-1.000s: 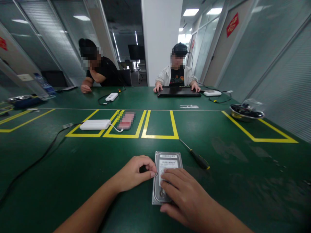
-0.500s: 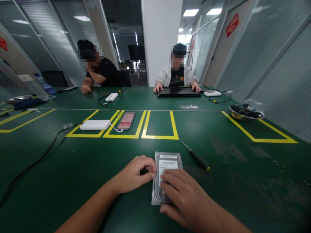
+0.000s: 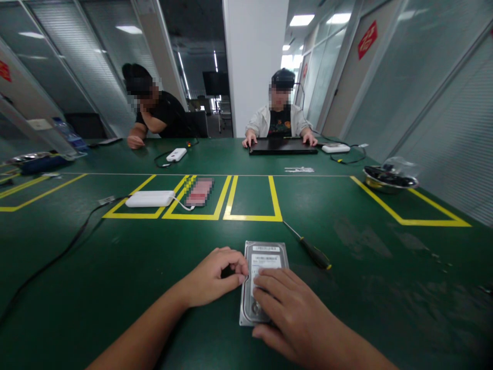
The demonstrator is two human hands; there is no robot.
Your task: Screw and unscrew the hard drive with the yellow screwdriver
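A silver hard drive (image 3: 265, 254) with a white label lies flat on the green table (image 3: 162, 329), close in front of me. My left hand (image 3: 215, 275) rests at its left edge, the fingers curled and their tips touching the side; whether anything small is between them is hidden. Across the drive's lower right part lies my right hand (image 3: 288, 308), palm down, fingers spread over the label and thumb near the bottom edge. A screwdriver (image 3: 316, 253) with a black and yellow handle lies to the right of the drive, its tip pointing away to the left.
Yellow tape frames (image 3: 252, 218) mark the table. Beyond the drive are a white power bank (image 3: 150, 199) and a pink phone (image 3: 199, 192). A metal bowl (image 3: 389, 182) stands at right. Across the table, one person holds a black laptop (image 3: 283, 146); another leans at left.
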